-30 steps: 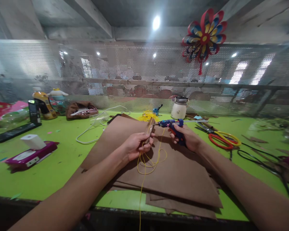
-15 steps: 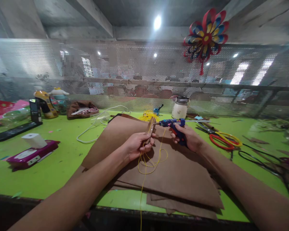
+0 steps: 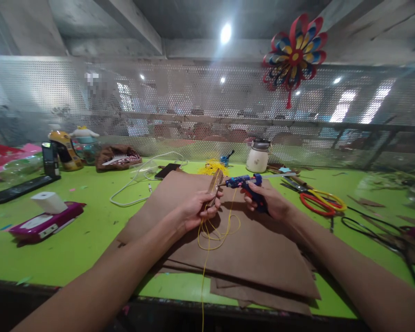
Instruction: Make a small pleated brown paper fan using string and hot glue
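Both hands are working above the brown sheets (image 3: 252, 258) on the counter (image 3: 65, 258): the left hand (image 3: 193, 210) is pinching a narrow brown strip (image 3: 217, 179) between thumb and fingers, and the right hand (image 3: 271, 198) is wrapping the grip of a blue glue gun (image 3: 244, 180).

Over the sheets' near half, a thin yellow cord (image 3: 209, 249) is looping and trailing off their front edge; it is looking limp and likely to tangle. Above their far half, the strip is standing tilted, seeming light, fairly stiff and smooth, perhaps bendable; its lower end and edges are offering the safest hold, clear of the nozzle. Whether the nozzle is touching it, I cannot tell. The gun is seeming rigid and easy to lift, best taken by its grip; a pale glue stick (image 3: 278, 174) is jutting from its back.

Beyond the sheets, to their left, a brown pouch (image 3: 105, 159) is gaping around pale and checked items. Straight beyond them, a small blue pot (image 3: 224, 160) is holding a dark stick, and right of it a lidded white jar (image 3: 257, 159) is standing upright, its contents unclear.
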Demonstrator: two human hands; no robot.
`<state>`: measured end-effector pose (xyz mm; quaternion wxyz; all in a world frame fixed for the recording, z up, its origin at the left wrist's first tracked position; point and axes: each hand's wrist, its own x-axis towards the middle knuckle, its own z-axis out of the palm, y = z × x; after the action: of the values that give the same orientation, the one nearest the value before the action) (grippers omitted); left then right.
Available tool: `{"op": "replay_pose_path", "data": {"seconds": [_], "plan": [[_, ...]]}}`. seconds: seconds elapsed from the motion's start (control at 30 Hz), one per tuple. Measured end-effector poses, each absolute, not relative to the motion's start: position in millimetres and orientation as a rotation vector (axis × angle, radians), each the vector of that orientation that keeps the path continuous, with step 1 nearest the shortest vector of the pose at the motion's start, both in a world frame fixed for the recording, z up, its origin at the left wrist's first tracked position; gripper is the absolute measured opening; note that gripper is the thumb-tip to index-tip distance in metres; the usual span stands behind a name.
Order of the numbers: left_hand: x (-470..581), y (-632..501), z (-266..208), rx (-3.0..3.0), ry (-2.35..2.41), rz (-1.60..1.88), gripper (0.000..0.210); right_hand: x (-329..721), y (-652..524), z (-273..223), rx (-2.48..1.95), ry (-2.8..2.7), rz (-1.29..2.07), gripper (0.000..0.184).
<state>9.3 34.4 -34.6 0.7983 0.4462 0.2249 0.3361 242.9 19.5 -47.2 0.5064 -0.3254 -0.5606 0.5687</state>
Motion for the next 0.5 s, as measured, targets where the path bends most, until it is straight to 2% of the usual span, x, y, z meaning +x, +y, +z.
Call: {"op": "replay_pose_path", "data": {"seconds": [0.5], "plan": [[9.4,31.4,-31.6,0.938,0.511,0.728,0.015,245.6,19.5,-48.7,-0.769,-1.321,1.441,0.027]]}}
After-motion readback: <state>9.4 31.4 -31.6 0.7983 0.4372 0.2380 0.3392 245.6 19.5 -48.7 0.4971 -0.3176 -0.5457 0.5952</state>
